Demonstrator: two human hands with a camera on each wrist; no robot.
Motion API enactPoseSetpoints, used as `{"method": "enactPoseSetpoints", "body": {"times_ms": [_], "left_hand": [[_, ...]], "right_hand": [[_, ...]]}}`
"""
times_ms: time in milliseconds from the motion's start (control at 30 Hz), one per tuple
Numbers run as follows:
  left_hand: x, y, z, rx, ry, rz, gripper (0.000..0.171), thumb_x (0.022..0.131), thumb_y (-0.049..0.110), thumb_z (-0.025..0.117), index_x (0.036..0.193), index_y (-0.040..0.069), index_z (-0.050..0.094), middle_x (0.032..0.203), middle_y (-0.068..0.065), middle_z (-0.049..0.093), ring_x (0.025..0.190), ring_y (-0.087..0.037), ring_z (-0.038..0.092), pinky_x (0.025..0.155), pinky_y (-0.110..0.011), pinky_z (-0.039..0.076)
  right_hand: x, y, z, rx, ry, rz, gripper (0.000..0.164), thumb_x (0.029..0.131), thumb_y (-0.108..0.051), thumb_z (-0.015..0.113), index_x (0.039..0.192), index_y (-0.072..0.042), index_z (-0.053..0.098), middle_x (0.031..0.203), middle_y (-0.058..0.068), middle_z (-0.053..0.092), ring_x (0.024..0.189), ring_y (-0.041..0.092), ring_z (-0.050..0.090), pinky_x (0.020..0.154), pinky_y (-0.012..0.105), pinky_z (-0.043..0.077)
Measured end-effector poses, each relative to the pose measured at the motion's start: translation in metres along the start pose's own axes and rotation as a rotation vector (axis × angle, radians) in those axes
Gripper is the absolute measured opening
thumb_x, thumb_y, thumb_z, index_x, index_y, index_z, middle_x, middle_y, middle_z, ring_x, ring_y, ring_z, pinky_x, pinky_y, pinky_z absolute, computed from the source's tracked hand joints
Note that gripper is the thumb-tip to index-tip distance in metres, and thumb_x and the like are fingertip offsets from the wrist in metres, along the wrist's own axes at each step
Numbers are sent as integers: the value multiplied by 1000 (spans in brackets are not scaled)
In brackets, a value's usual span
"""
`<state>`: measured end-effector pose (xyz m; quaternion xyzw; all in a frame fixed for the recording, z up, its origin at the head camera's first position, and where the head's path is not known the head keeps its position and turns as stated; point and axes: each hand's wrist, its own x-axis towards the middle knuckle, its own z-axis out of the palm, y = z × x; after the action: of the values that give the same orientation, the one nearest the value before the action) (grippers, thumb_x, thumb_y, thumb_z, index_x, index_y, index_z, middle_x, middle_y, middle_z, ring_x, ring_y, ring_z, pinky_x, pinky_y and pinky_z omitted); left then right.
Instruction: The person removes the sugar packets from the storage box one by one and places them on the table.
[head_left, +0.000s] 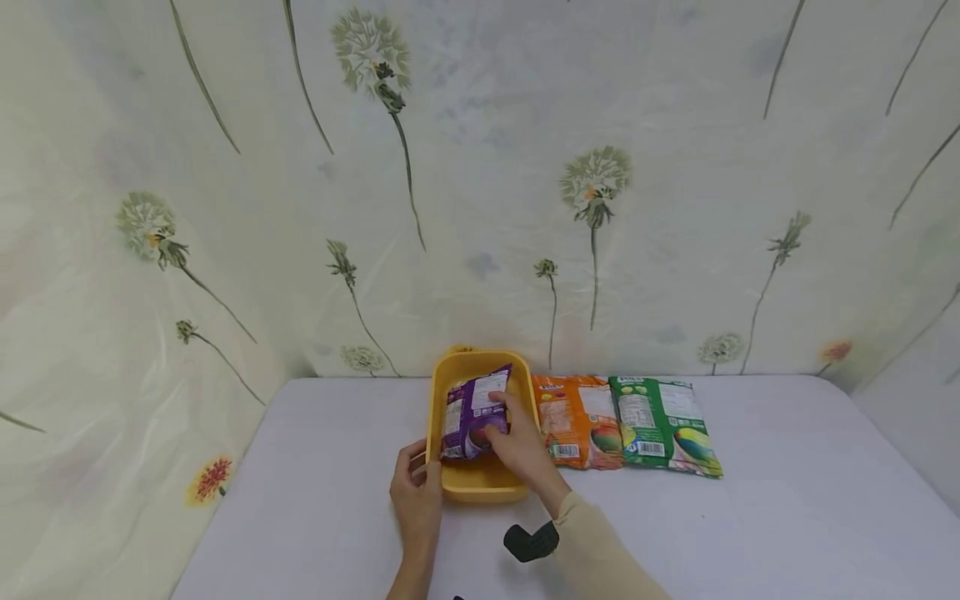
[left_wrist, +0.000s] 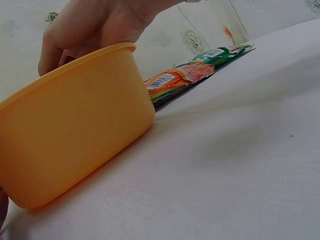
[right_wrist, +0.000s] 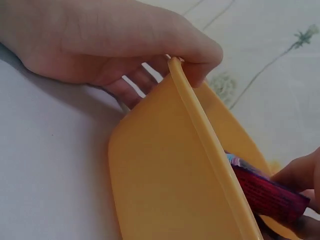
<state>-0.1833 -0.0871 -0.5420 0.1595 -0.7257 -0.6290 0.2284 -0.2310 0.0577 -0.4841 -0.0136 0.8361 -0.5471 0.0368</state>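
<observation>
A yellow plastic basin (head_left: 480, 483) stands on the table with a purple snack bag (head_left: 459, 421) inside it, tilted up towards the back right. My left hand (head_left: 417, 493) grips the basin's left side; in the right wrist view its thumb hooks over the rim. Reaching in from the right, my right hand (head_left: 521, 442) pinches the purple bag between thumb and fingers. The right wrist view shows those fingers (right_wrist: 298, 172) at the bag's edge. In the left wrist view, the basin wall (left_wrist: 85, 125) hides the bag.
To the basin's right lie an orange snack bag (head_left: 577, 421) and a green snack bag (head_left: 663, 425), side by side. A white cloth (head_left: 322, 500) covers the table. Behind it hangs a dandelion-patterned sheet (head_left: 487, 208). A black device (head_left: 531, 542) sits near my right wrist.
</observation>
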Motion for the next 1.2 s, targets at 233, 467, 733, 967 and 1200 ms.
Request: {"method": "enactPoseSetpoints", "body": {"times_ms": [233, 467, 733, 967, 1200], "left_hand": [[1, 1, 1, -17, -4, -13, 29, 84, 6, 59, 111, 17, 63, 110, -2, 67, 96, -16, 62, 75, -17, 50], [1, -3, 1, -18, 0, -35, 30, 84, 6, 57, 111, 17, 63, 108, -3, 66, 89, -17, 62, 70, -18, 51], [2, -8, 0, 2, 17, 1, 29, 84, 6, 57, 110, 16, 64, 107, -3, 67, 90, -16, 63, 71, -17, 51], [1, -7, 2, 35, 28, -4, 29, 83, 8, 58, 110, 19, 63, 107, 0, 67, 89, -14, 63, 70, -18, 51], [0, -5, 4, 44, 24, -7, 29, 83, 9, 58, 109, 20, 63, 106, 2, 67, 84, -12, 63, 68, -19, 52]], "right_hand": [[0, 0, 1, 30, 55, -19, 48, 87, -16, 60, 134, -22, 49, 133, 15, 53, 107, 30, 59, 89, 45, 53], [-1, 2, 4, 101, 85, -49, 47, 88, -12, 59, 133, -24, 52, 129, 17, 56, 100, 28, 64, 79, 38, 56], [-5, 2, 6, 197, 94, -60, 48, 90, -12, 58, 134, -29, 51, 135, 14, 53, 107, 32, 62, 82, 40, 56], [-7, 4, 4, 262, 139, -36, 47, 91, -15, 57, 132, -37, 51, 139, 11, 49, 113, 32, 59, 86, 41, 54], [-10, 4, 0, 300, 157, -51, 46, 91, -15, 57, 131, -39, 52, 141, 9, 47, 116, 32, 58, 90, 42, 52]]}}
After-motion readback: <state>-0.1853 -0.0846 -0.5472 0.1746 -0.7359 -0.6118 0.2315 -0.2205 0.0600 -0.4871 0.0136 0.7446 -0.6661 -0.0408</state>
